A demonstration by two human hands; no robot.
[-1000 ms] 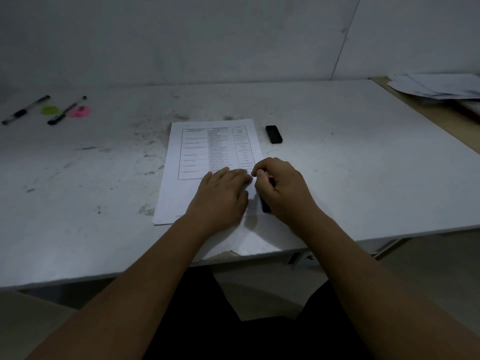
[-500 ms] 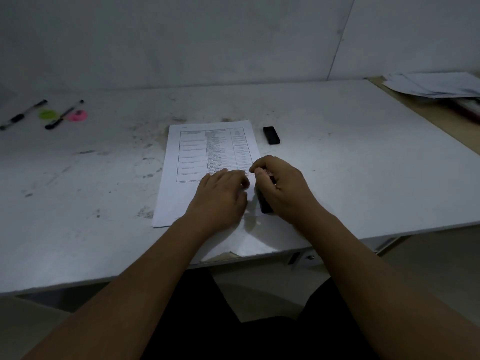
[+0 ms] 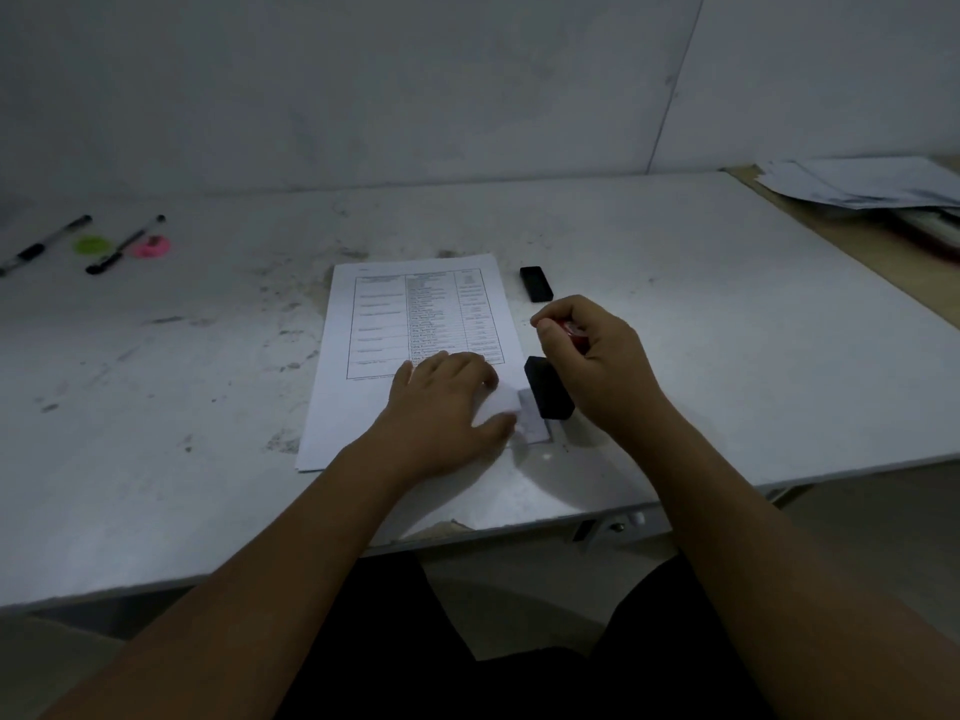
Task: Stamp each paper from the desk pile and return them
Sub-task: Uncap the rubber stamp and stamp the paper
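While its fingers curl round a stamp (image 3: 549,389) with a blocky black body and a glossy red top, the right hand (image 3: 597,356) sits just right of the paper (image 3: 415,304). The stamp is tilted, its black end close to the sheet's near right corner. The left hand (image 3: 441,402) lies palm down on the near part of the paper, thumb and forefinger pinching that corner, which is bent up into a small white flap. The paper is thin and white, printed with a ruled table.

Half a second ago the two hands were pressed together over the sheet, with the stamp mostly hidden. Now the right hand has drawn off to the right and the black body is exposed. Both forearms reach in from the near edge, wrists low.

Just beyond the right hand a small black rectangular cap (image 3: 536,284) lies on the scuffed white counter (image 3: 727,330). Far left lie a pen (image 3: 47,244) beside a green disc (image 3: 92,245) and a second pen (image 3: 124,245) beside a pink disc (image 3: 151,246). At the far right is a loose pile of papers (image 3: 862,187).
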